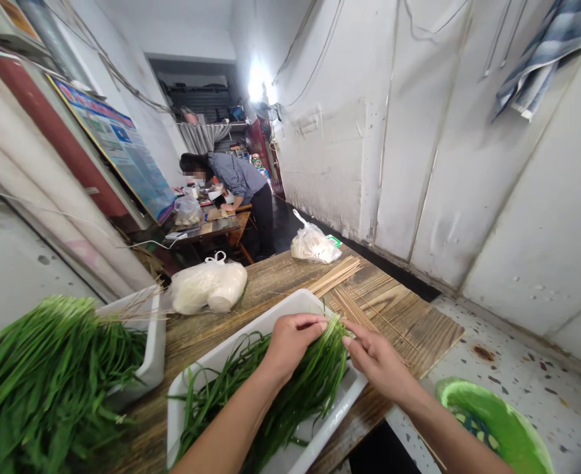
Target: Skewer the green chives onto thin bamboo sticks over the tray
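Observation:
My left hand is closed on the pale stem ends of a bunch of green chives, thumb and fingers pinched together. Close beside it, my right hand is pinched at the same stem ends. A thin bamboo skewer runs out below my right forearm, in line with those fingers; its tip is hidden. Under both hands stands a white plastic tray with more loose chives in it. Several bamboo skewers lie on the wooden table just beyond the hands.
Left, a second white tray holds heaped chives with sticks poking out. Tied plastic bags and another bag sit on the table. A green basin stands lower right. A person bends over a far table.

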### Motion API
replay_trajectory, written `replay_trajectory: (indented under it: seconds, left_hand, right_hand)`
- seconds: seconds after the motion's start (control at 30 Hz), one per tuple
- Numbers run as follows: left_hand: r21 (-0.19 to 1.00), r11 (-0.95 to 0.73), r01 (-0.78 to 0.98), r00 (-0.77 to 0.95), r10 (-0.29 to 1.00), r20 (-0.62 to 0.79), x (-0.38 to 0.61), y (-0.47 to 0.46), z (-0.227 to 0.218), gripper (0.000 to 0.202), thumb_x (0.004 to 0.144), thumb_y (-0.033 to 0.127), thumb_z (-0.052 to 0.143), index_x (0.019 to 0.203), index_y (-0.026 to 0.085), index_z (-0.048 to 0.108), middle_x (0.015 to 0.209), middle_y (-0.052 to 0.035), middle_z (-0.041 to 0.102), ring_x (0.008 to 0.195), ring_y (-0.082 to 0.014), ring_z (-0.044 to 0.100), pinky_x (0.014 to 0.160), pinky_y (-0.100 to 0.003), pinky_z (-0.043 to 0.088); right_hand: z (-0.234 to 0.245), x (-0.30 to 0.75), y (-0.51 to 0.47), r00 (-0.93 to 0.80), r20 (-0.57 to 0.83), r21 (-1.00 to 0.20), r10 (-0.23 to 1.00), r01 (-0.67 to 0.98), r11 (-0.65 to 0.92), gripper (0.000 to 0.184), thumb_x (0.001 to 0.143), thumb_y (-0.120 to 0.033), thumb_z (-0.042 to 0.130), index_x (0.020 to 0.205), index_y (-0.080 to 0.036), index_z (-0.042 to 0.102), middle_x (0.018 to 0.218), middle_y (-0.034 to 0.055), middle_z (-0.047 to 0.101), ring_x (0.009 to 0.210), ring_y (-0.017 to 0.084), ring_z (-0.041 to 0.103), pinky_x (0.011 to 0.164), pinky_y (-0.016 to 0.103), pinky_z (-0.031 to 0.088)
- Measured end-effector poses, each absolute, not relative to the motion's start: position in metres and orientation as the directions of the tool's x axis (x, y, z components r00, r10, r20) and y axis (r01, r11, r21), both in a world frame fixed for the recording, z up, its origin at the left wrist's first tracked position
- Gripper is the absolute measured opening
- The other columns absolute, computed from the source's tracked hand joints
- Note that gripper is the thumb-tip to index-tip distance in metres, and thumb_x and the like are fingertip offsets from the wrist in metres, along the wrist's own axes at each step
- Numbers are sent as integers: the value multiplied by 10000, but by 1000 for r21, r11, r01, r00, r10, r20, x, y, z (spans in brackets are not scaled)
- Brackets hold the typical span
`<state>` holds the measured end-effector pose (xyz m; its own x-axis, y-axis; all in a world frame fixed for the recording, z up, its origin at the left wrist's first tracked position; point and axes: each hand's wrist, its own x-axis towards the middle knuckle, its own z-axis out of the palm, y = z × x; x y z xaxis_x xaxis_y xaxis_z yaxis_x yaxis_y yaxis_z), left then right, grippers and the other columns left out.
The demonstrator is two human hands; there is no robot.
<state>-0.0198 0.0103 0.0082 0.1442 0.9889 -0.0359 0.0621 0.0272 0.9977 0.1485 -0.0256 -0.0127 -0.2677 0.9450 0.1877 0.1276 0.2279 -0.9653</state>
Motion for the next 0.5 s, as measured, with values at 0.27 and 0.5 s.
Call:
replay_trajectory:
  seconds: [0.27,0.5]
  left_hand:
    - [998,61,-19,217,975,-55,-22,13,12,315,639,400,678,719,95,690,612,-26,619,561,-113,501,583,-245,394]
    - [999,45,-28,323,946,-34,-27,7,27,330,616,408,688,675,84,665,557,6,528,509,-82,413,531,-232,315]
  right_hand:
    - [-19,139,-22,-283,200,-978,938,-9,206,532,854,-439,465,1240,-74,452,533,-82,267,452,67,227,415,200,166]
    - [-11,130,-16,-281,232,-972,931,-91,215,444,792,-514,510,1042,-146,494,469,-109,262,407,58,220,395,188,160]
